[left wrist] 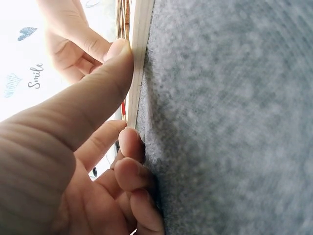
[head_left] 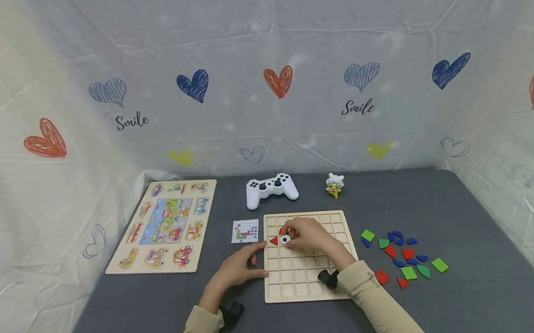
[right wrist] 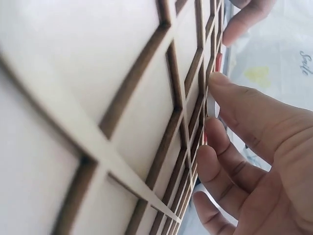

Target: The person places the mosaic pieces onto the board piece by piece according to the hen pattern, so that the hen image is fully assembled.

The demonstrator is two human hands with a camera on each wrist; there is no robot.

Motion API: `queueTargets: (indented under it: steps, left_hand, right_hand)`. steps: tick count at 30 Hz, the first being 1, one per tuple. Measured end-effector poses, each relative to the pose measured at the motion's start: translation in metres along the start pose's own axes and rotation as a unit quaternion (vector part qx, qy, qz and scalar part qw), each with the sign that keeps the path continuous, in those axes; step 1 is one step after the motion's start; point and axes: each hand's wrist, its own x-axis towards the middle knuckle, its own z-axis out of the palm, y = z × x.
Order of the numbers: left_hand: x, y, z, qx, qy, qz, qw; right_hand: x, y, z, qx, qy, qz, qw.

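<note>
A wooden grid board lies at the middle of the table. Between thumb and forefinger my right hand pinches a small white round piece with a black dot, at the board's upper left. A red triangle piece sits just left of it, and another red piece shows partly behind the fingers. My left hand rests at the board's left side, thumb and forefinger spread apart. In the left wrist view its thumb touches the board's edge, and the other fingers are loosely bent.
Several red, blue and green pieces lie scattered right of the board. A printed pattern card is at its upper left. Behind stand a white game controller and a small figurine. A wooden picture puzzle lies at far left.
</note>
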Motion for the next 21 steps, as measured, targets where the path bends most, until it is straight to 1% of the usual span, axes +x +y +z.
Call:
queueTargets:
  steps: [8,21]
  left_hand:
    - [0.0007,-0.0024,0.0013,0.005,-0.001,0.0,1.0]
    - [0.0004,-0.0016,0.0008,0.003,0.001,0.002,1.0]
  right_hand:
    - [0.0011,-0.0021,0.0013,0.0,0.002,-0.009,1.0]
    - [0.0015,-0.0042,0.001,0.005,0.01,-0.021,0.9997]
